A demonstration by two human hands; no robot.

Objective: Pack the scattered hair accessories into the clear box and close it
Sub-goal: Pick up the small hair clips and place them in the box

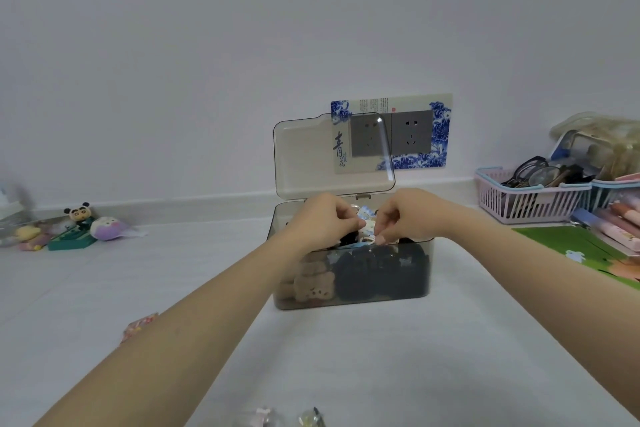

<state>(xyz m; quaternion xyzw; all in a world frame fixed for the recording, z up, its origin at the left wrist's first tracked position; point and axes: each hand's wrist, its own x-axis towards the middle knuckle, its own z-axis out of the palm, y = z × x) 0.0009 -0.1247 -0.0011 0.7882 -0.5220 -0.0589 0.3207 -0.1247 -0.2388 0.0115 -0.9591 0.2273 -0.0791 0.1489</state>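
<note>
The clear box stands in the middle of the white surface with its lid upright and open. Inside, brown bear-shaped pieces lie at the left and black scrunchies at the right. My left hand and my right hand meet over the box opening, both pinching a blue and white hair accessory. A red patterned accessory lies at the left beside my forearm. Two small clear pieces sit at the bottom edge.
Small toy figures sit at the far left. A pink basket with glasses stands at the right by the wall, beside a green mat and pens. A wall socket is behind the box lid.
</note>
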